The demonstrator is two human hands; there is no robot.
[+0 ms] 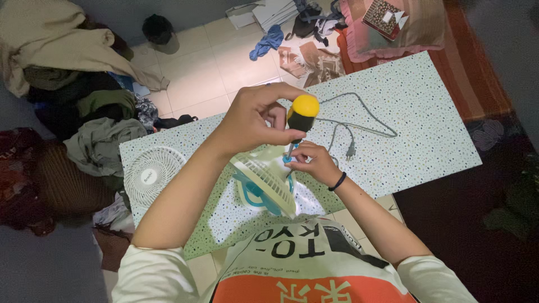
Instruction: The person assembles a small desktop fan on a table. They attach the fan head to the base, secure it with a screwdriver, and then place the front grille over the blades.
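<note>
My left hand (255,120) grips a screwdriver (301,115) with a yellow and black handle, held upright with its tip down on a small white and teal fan (264,182). Wearing a black wristband, my right hand (311,163) pinches around the screwdriver's tip at the fan's teal hub. The fan lies tilted on the speckled table (426,123) just in front of my chest. A round white fan grille (150,175) rests apart at the table's left end. The fan's grey cable (365,120) loops across the table and ends in a plug (351,150).
Piles of clothes (84,101) crowd the floor to the left of the table. Beyond it lie a blue cloth (268,40), papers, a pillow (393,28) and a red mat (477,73) on the tiled floor. A dark pot (158,29) stands at the back.
</note>
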